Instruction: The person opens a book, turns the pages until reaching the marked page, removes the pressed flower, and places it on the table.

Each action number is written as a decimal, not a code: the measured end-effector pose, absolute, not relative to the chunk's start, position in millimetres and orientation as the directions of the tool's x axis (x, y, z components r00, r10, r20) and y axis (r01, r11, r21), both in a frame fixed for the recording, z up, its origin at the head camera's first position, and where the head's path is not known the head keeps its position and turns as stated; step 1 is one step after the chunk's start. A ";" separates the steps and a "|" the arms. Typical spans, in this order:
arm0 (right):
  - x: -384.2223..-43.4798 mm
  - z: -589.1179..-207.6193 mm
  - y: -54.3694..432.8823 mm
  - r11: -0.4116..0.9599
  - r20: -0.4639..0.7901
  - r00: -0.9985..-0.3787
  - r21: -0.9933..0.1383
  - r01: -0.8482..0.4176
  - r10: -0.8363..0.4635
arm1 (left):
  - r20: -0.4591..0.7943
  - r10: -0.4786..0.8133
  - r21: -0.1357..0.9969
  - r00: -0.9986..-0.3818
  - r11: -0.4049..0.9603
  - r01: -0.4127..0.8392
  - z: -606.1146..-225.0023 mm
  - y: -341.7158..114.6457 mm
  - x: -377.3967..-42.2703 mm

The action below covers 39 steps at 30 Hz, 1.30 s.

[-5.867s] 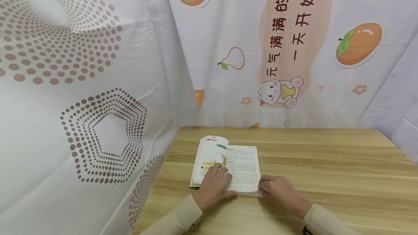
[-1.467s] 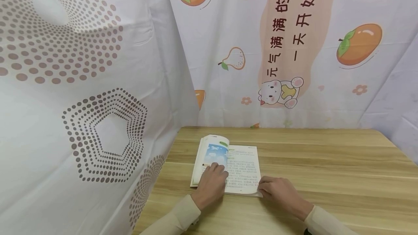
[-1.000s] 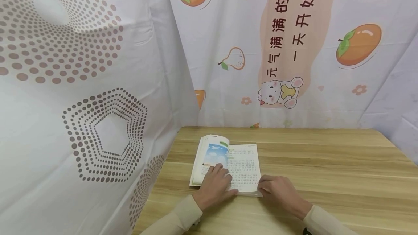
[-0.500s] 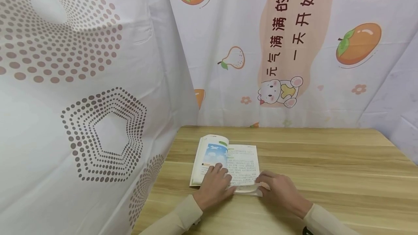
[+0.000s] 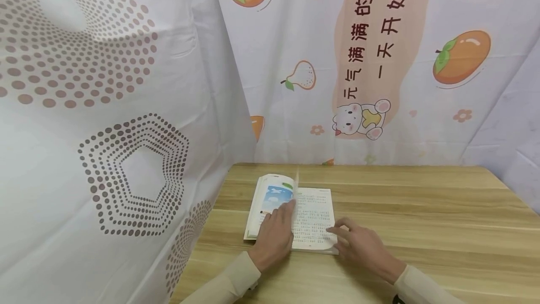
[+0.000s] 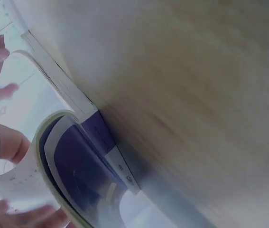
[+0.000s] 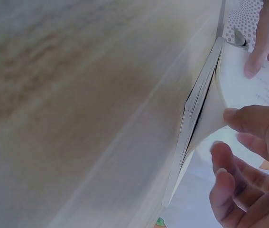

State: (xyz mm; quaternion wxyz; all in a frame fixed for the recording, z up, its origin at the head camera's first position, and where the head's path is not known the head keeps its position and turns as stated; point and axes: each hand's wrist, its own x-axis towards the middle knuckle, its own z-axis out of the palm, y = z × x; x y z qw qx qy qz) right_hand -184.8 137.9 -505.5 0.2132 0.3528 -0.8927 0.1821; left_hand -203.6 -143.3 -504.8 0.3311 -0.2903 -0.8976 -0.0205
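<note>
A book (image 5: 314, 219) lies spread on the table, a blue sky picture on its left page and lines of text on the right. One page (image 5: 296, 196) stands nearly upright at the middle fold, blurred. My left hand (image 5: 275, 234) rests over the lower left page, its fingertips beside that raised page. In the left wrist view the page passes between thumb and blurred fingers. My right hand (image 5: 364, 247) is at the lower right corner. Its thumb (image 7: 238, 116) touches the curled-up page edge, while the index finger is held apart from the thumb.
The wooden table (image 5: 422, 219) extends to the right of the book. A dotted white curtain (image 5: 139, 177) hangs close on the left, and a fruit-printed curtain (image 5: 303, 121) hangs along the back edge.
A page has lifted from the right side and swung up to the fold. The right hand has opened its pinch on the corner; the left hand's fingers have turned toward the raised page.
</note>
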 end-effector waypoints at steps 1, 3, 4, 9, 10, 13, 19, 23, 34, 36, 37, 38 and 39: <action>-184.7 -506.3 138.3 0.674 0.510 -0.650 -0.171 -0.719 -0.564 | 0.627 0.499 -0.145 -0.598 0.829 0.540 -505.0 -144.2 -204.3; -184.5 -507.3 139.0 0.654 0.509 -0.634 -0.170 -0.737 -0.582 | 0.650 0.487 -0.133 -0.583 0.828 0.544 -505.1 -145.7 -205.4; -184.4 -507.5 139.1 0.646 0.506 -0.630 -0.173 -0.743 -0.589 | 0.655 0.485 -0.138 -0.579 0.830 0.540 -504.8 -146.3 -205.7; -184.0 -507.3 138.9 0.641 0.484 -0.637 -0.185 -0.745 -0.601 | 0.622 0.495 -0.179 -0.607 0.844 0.506 -500.8 -147.5 -205.0; -184.0 -507.1 138.9 0.642 0.481 -0.638 -0.184 -0.744 -0.601 | 0.614 0.497 -0.189 -0.613 0.847 0.497 -500.2 -147.5 -204.9; -184.1 -507.0 138.9 0.642 0.479 -0.635 -0.176 -0.746 -0.606 | 0.583 0.507 -0.226 -0.635 0.852 0.473 -499.6 -148.2 -203.8; -184.4 -507.4 138.8 0.647 0.465 -0.637 -0.166 -0.745 -0.615 | 0.505 0.541 -0.304 -0.672 0.840 0.449 -501.0 -150.3 -202.6; -185.1 -508.0 137.9 0.659 0.466 -0.632 -0.130 -0.741 -0.619 | 0.452 0.556 -0.330 -0.697 0.830 0.448 -500.4 -149.6 -202.6; -186.4 -509.6 138.2 0.644 0.477 -0.610 -0.113 -0.756 -0.633 | 0.443 0.612 -0.281 -0.655 0.789 0.547 -499.8 -148.4 -202.5; -186.5 -509.4 138.1 0.639 0.486 -0.604 -0.114 -0.761 -0.632 | 0.445 0.621 -0.264 -0.646 0.780 0.568 -501.0 -148.1 -202.7; -186.6 -509.4 138.0 0.638 0.490 -0.601 -0.114 -0.762 -0.631 | 0.450 0.624 -0.263 -0.639 0.776 0.573 -501.7 -147.9 -203.0; -186.9 -509.6 137.9 0.636 0.496 -0.598 -0.113 -0.764 -0.630 | 0.460 0.626 -0.268 -0.630 0.774 0.574 -502.2 -147.6 -203.4; -187.1 -509.8 137.8 0.635 0.500 -0.597 -0.114 -0.764 -0.628 | 0.470 0.626 -0.268 -0.622 0.772 0.576 -502.7 -147.2 -203.5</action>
